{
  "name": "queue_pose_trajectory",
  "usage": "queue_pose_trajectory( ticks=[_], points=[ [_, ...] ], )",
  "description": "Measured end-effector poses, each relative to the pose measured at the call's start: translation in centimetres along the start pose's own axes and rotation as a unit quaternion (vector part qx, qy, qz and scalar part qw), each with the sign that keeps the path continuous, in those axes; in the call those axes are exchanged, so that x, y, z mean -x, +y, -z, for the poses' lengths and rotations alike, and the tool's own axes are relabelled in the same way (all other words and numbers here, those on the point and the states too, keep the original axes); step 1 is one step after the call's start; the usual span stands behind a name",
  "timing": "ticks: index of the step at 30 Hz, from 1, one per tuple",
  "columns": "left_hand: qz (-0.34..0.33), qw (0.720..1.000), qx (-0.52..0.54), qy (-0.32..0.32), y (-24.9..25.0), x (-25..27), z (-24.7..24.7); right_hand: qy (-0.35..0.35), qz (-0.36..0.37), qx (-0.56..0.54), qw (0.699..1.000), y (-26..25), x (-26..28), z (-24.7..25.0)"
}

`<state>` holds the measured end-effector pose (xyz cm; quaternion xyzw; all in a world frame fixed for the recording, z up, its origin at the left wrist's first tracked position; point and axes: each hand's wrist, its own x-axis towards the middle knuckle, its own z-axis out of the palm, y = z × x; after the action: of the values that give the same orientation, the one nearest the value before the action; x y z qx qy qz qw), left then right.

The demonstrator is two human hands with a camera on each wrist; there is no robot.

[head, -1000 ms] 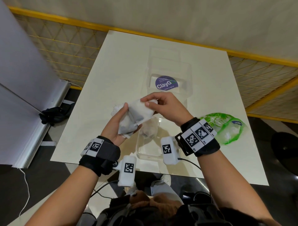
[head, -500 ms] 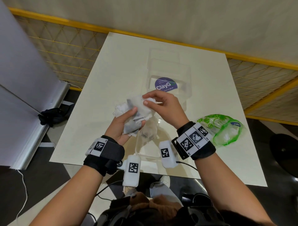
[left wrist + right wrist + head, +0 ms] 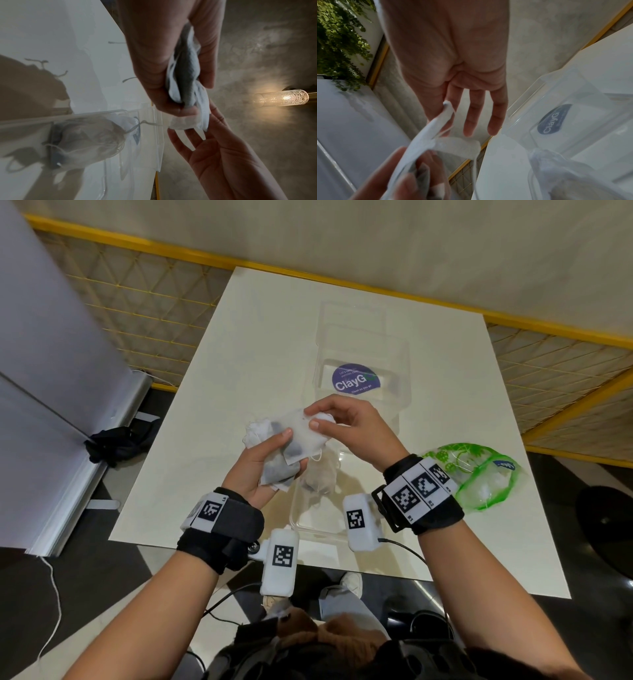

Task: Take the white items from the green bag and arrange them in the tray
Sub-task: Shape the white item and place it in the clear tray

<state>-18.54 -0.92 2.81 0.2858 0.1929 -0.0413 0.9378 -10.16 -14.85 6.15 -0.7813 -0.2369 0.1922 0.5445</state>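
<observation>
My left hand point(image 3: 270, 460) grips a bunch of white sachets point(image 3: 284, 453) with dark filling, held above the table; the same sachets point(image 3: 185, 81) show in its wrist view. My right hand point(image 3: 342, 426) pinches the top sachet point(image 3: 305, 426) by its far edge with thumb and forefinger, its other fingers spread point(image 3: 476, 115). Below them a clear tray point(image 3: 311, 525) holds one white drawstring sachet point(image 3: 320, 477). The green bag point(image 3: 479, 474) lies at the table's right edge, with white items still inside.
A clear lid or second box with a purple ClayG sticker point(image 3: 356, 380) lies just beyond the tray. The white table point(image 3: 239, 354) ends near my wrists. A grey partition point(image 3: 51, 371) stands to the left and yellow mesh railing point(image 3: 555, 378) runs behind.
Both hands have shifted slightly away from me with the sachets. The right hand's pinch has moved onto the top sachet's far edge, lifting it from the bunch.
</observation>
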Motion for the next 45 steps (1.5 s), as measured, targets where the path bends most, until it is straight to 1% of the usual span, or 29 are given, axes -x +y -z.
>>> queue_pose_trajectory(
  ticks=[4, 6, 8, 10, 12, 14, 18, 21, 23, 25, 27, 29, 31, 34, 37, 39, 41, 43, 45],
  points=[
    [-0.005, 1.000, -0.005, -0.008, 0.1, 0.3, -0.4, -0.030, -0.018, -0.025, 0.999, 0.1, 0.0, 0.1],
    [-0.001, 1.000, 0.002, -0.019, 0.2, 0.4, -0.6, -0.068, -0.056, -0.065, 0.994, 0.0, 0.0, 0.1],
    [0.007, 0.999, 0.009, -0.030, 0.2, 0.5, -0.6, -0.120, -0.094, -0.116, 0.981, -0.1, 0.3, 0.3],
    [0.012, 0.999, 0.003, -0.037, 0.4, 0.6, -0.3, -0.151, -0.101, -0.160, 0.970, -0.1, 0.5, 0.5],
    [0.015, 0.999, -0.015, -0.042, 0.7, 0.7, -0.1, -0.147, -0.090, -0.174, 0.969, -0.3, 0.6, 0.8],
    [0.002, 0.999, -0.025, -0.035, 0.8, 0.7, 0.3, -0.133, -0.087, -0.145, 0.977, -0.5, 0.5, 1.1],
    [-0.050, 0.997, -0.059, -0.012, 1.1, 0.3, 1.3, -0.122, -0.092, -0.056, 0.987, -1.0, 0.3, 1.5],
    [-0.046, 0.994, -0.094, -0.028, 1.3, 0.1, 1.8, -0.133, -0.094, 0.001, 0.987, -1.3, 0.1, 1.5],
    [-0.037, 0.993, -0.098, -0.045, 1.4, 0.0, 2.5, -0.139, -0.085, 0.046, 0.985, -1.5, 0.0, 1.6],
    [-0.022, 0.992, -0.116, -0.049, 1.4, -0.2, 3.3, -0.133, -0.064, 0.080, 0.986, -1.5, -0.1, 1.7],
    [-0.019, 0.987, -0.152, -0.043, 1.2, -0.1, 3.7, -0.104, -0.025, 0.132, 0.985, -1.5, -0.1, 1.7],
    [-0.021, 0.986, -0.163, -0.042, 1.0, 0.0, 3.8, -0.083, 0.011, 0.181, 0.980, -1.3, 0.0, 1.7],
    [-0.017, 0.985, -0.167, -0.038, 0.9, 0.0, 3.8, -0.090, 0.026, 0.219, 0.971, -1.1, 0.2, 1.7],
    [0.018, 0.987, -0.161, -0.019, 0.4, -0.3, 4.2, -0.132, 0.016, 0.291, 0.947, -0.7, 0.2, 2.1],
    [0.034, 0.993, -0.102, 0.040, 0.2, -0.5, 5.3, -0.211, -0.011, 0.361, 0.908, -0.3, 0.3, 2.5],
    [0.033, 0.995, -0.069, 0.062, 0.2, -0.7, 6.0, -0.272, -0.020, 0.409, 0.871, 0.3, 0.4, 2.0],
    [0.041, 0.996, -0.053, 0.065, 0.2, -0.8, 6.3, -0.322, -0.020, 0.451, 0.832, 1.2, 0.3, 0.9],
    [0.051, 0.996, -0.049, 0.059, 0.2, -1.0, 6.3, -0.361, -0.007, 0.486, 0.795, 2.3, 0.0, -0.5],
    [0.059, 0.995, -0.054, 0.059, 0.2, -1.1, 6.3, -0.387, 0.020, 0.526, 0.757, 3.2, -0.3, -1.6]
  ],
)
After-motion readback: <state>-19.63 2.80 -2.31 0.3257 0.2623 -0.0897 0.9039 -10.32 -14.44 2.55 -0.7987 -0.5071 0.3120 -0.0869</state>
